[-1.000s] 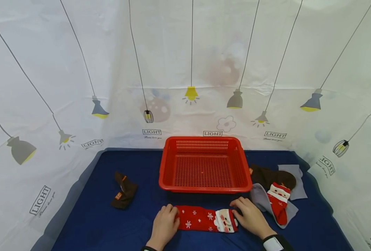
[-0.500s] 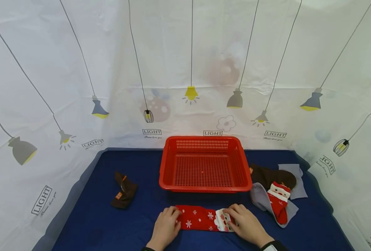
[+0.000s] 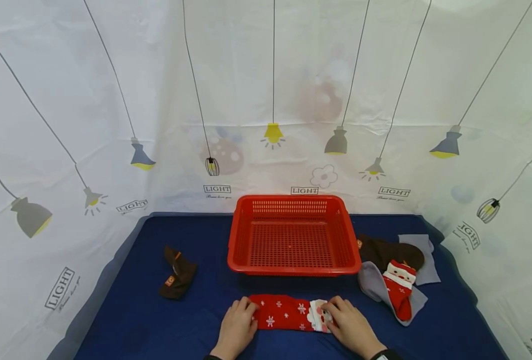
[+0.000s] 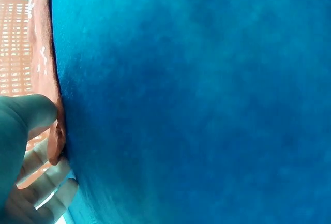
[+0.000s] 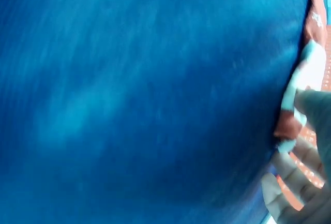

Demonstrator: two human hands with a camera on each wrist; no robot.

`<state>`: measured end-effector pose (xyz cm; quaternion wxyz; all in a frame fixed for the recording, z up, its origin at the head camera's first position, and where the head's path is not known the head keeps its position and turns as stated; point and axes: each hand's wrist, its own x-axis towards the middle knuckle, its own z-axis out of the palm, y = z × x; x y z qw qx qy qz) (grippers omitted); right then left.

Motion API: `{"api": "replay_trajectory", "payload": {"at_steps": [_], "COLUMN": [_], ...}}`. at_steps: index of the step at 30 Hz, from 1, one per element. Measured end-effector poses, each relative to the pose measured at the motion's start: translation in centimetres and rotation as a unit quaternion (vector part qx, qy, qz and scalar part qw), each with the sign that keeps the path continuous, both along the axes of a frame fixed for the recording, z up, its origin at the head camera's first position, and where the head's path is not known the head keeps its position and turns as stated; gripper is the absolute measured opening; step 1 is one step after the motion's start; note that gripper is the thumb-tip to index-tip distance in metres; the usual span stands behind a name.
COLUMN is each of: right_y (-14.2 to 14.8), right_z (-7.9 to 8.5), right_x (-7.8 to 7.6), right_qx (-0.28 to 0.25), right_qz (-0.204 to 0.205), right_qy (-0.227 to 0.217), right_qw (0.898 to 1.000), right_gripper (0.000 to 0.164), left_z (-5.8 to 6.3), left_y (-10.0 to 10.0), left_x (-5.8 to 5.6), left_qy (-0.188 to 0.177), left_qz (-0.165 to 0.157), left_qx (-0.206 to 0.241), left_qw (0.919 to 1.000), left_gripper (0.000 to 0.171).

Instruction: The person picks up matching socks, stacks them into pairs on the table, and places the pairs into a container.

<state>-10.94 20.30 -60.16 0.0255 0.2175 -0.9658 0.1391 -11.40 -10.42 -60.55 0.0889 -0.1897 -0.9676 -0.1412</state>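
A red sock (image 3: 284, 314) with white snowflakes and a Santa face at its right end lies flat in front of the red basket. My left hand (image 3: 237, 322) pinches its plain left end; in the left wrist view the thumb (image 4: 36, 111) presses on that end, with fingers on its far side. At the Santa end, my right hand (image 3: 352, 325) holds the cuff between thumb and fingers, covering part of the face. The right wrist view shows the white cuff (image 5: 312, 69) bent up at that thumb.
The red plastic basket (image 3: 231, 260) stands behind the sock. A brown sock (image 3: 179, 275) lies folded on the left. To the right are another Santa sock (image 3: 398, 295), a brown sock (image 3: 385, 251) and grey cloth pieces (image 3: 428, 272), overlapping on the dark blue tablecloth (image 3: 131, 310).
My right hand has moved left from the sock's right edge onto the Santa face and taken hold there. The left hand has stayed almost in place at the other end.
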Motion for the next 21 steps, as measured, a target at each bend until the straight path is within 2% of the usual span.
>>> {"api": "replay_trajectory", "payload": {"at_steps": [5, 9, 17, 21], "right_y": [-0.6, -0.9, -0.5, -0.2], "right_z": [-0.4, -0.6, 0.3, 0.9], "right_x": [0.0, 0.0, 0.2, 0.3], "right_qx": [-0.028, -0.033, -0.028, -0.035], "right_qz": [-0.020, -0.025, -0.029, -0.034], "right_qy": [-0.020, -0.019, 0.003, 0.017], "right_qw": [0.999, 0.999, 0.999, 0.999], "right_gripper": [0.020, 0.021, 0.023, 0.023], "left_z": [-0.2, -0.3, 0.1, 0.4], "left_y": [0.1, 0.2, -0.1, -0.2], "left_x": [0.0, 0.0, -0.1, 0.0], "left_qy": [0.007, 0.004, -0.042, -0.048], "left_qz": [-0.004, -0.006, 0.004, 0.005], "left_qx": [0.004, 0.005, 0.020, 0.031], "left_qw": [1.0000, 1.0000, 0.9989, 0.9983], "left_gripper": [0.021, 0.021, 0.020, 0.021]}}
